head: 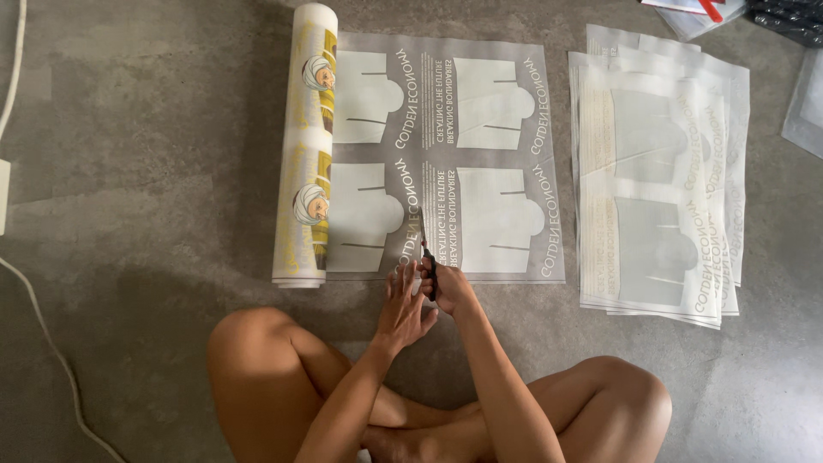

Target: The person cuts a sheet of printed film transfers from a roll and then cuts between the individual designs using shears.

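A roll of printed clear film (309,146) lies on the grey floor, with a length unrolled to the right as a flat sheet (480,154) showing white shirt-shaped prints and lettering. My right hand (447,287) grips a pair of dark scissors (426,257) at the sheet's near edge, blades pointing away into the film between two columns of prints. My left hand (401,307) rests with spread fingers on the near edge of the sheet just left of the scissors. My crossed bare legs fill the bottom of the view.
A stack of cut film sheets (660,180) lies to the right of the unrolled sheet. A white cable (34,300) runs along the left. More clear packets and a dark object (789,21) sit at the top right corner.
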